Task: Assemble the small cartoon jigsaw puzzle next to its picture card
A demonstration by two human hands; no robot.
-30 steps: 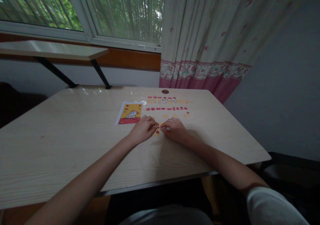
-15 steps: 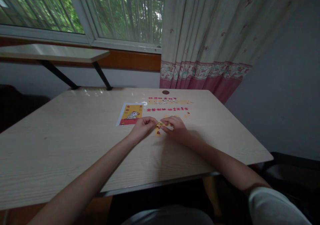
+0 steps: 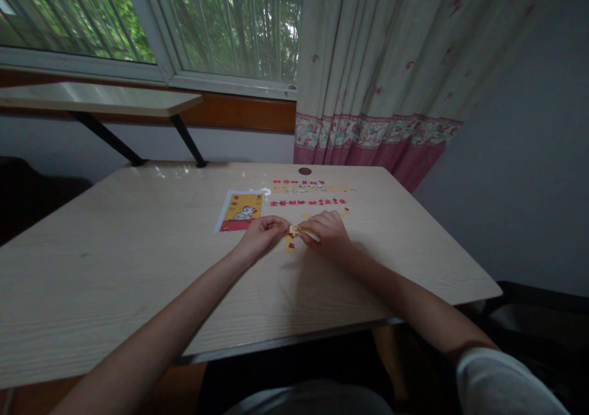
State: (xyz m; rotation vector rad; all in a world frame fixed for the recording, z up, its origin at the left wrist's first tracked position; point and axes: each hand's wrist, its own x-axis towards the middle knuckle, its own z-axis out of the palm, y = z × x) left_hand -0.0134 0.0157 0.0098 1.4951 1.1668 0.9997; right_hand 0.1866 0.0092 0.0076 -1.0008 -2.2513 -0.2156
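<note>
Pale wood-grain table (image 3: 115,267) stands beneath a window (image 3: 230,28) that looks out on green trees, with a cream curtain (image 3: 377,65) bordered in pink hanging at the right and a narrow shelf (image 3: 101,99) on black brackets along the wall at the left. A person seated at the near edge stretches both bare forearms across the tabletop, a white sleeve (image 3: 501,381) showing at the right upper arm. The left hand (image 3: 262,234) and the right hand (image 3: 329,234) meet near the middle of the table, knuckles up and fingers curled narrow, the fingertips of both pinched on a small yellow piece (image 3: 294,229) held between them just above the surface. Which fingers grip it is too small to tell. Directly below that meeting point a second yellow piece with red marks (image 3: 290,244) lies flat on the wood. Just beyond the left hand lies a picture card (image 3: 240,211), yellow above and red below, with a white cartoon animal at its centre. Past the hands, two lines of laid-out pieces run across the table: a red row (image 3: 307,202) nearer and a yellow-and-red row (image 3: 308,186) farther back. A few loose yellow pieces (image 3: 343,213) sit just beyond the right hand, and a dark round cap (image 3: 304,171) is set in the tabletop near its far edge.
</note>
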